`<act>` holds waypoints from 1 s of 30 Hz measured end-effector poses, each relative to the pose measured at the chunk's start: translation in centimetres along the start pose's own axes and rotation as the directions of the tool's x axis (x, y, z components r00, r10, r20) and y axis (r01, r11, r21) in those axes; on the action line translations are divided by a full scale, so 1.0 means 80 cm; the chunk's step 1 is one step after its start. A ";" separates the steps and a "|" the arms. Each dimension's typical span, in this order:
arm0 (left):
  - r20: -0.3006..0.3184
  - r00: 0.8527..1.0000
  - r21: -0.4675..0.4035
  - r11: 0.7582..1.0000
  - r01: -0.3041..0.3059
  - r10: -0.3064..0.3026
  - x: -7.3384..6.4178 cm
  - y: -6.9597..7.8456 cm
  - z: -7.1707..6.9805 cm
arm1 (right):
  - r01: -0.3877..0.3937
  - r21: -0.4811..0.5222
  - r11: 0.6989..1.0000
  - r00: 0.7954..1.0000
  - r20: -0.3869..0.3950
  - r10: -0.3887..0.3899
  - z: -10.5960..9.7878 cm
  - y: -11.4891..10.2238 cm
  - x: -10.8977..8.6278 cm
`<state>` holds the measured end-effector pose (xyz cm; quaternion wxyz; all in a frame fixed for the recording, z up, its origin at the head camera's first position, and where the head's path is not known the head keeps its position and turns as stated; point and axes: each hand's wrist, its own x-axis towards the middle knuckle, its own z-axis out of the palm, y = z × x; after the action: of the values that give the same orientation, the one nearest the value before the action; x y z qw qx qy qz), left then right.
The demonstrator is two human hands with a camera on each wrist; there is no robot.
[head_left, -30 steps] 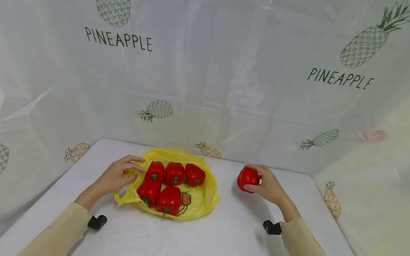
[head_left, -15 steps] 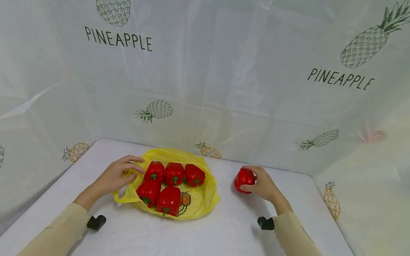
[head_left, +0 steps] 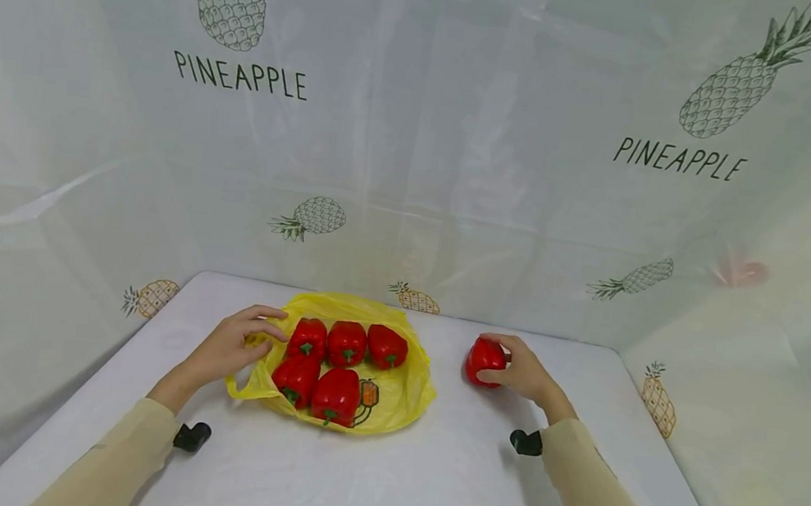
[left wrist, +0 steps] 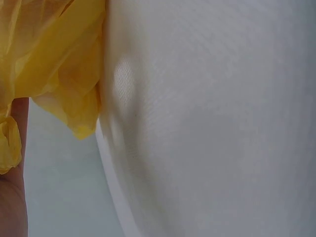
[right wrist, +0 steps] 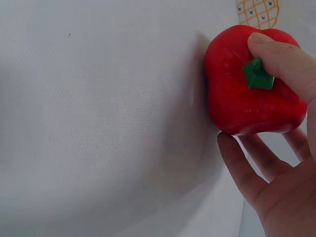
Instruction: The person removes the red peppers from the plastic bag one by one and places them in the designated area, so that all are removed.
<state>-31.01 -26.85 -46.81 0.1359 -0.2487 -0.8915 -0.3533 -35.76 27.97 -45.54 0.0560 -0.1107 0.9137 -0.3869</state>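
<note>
A red bell pepper [head_left: 486,362] with a green stem is held by my right hand [head_left: 531,372], the thumb [right wrist: 281,57] lying beside the stem and the fingers on the far side. It looks to be at the table surface, right of the yellow plastic bag [head_left: 400,405]. Several more red bell peppers [head_left: 336,397] lie in two rows within the bag's opening. My left hand [head_left: 226,348] is at the bag's left edge, fingers and thumb spread apart, touching the plastic. In the left wrist view, yellow plastic [left wrist: 59,64] hides most of that hand.
A white table [head_left: 365,492] spreads under everything. Behind and at both sides stands a whitish sheet [head_left: 453,151] printed with pineapples. Black wrist mounts [head_left: 526,442] stick out below my wrists.
My right hand has moved slightly left and down with the bell pepper. The left hand, the bag and the peppers in it have stayed put; the view has shifted a little.
</note>
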 end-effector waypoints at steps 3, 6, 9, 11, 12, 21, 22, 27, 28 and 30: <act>-0.004 1.000 0.003 1.000 -0.002 0.002 0.000 0.000 0.000 | -0.013 0.024 1.000 1.000 -0.002 0.013 0.001 0.003 -0.001; -0.006 1.000 0.009 1.000 0.006 -0.005 0.000 0.001 0.001 | -0.013 0.039 0.999 1.000 0.002 0.012 0.002 0.004 -0.002; -0.005 1.000 0.008 1.000 0.011 -0.011 0.000 0.002 0.001 | -0.005 0.038 0.999 1.000 0.006 0.005 0.002 0.005 -0.002; 0.000 1.000 -0.001 1.000 0.014 -0.014 0.000 0.002 0.001 | -0.003 0.030 1.000 1.000 0.008 0.002 0.001 0.005 -0.002; 0.000 1.000 -0.001 1.000 0.013 -0.013 0.000 0.002 0.001 | -0.002 0.027 1.000 1.000 0.009 0.002 0.001 0.005 -0.001; -0.006 1.000 0.022 1.000 0.017 -0.017 0.000 0.002 0.001 | 0.009 0.023 1.000 0.999 0.033 -0.009 -0.003 0.000 -0.001; -0.004 1.000 0.023 1.000 0.019 -0.019 0.000 0.002 0.001 | 0.013 0.021 1.000 0.999 0.035 -0.014 -0.004 -0.001 -0.001; 0.006 1.000 0.021 1.000 0.020 -0.020 0.001 0.002 0.000 | 0.033 -0.001 0.999 0.999 0.035 -0.033 -0.006 -0.004 -0.003; 0.005 1.000 0.020 1.000 0.019 -0.019 0.002 0.002 0.000 | 0.039 -0.009 0.999 0.999 0.034 -0.038 -0.006 -0.004 -0.002; 0.004 1.000 0.017 1.000 0.016 -0.016 0.002 0.001 -0.001 | 0.043 -0.021 0.999 0.999 0.026 -0.042 -0.007 -0.004 -0.001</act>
<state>-31.05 -26.77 -46.64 0.1334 -0.2408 -0.8968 -0.3463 -35.71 28.18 -44.93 0.0583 -0.1357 0.9146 -0.3765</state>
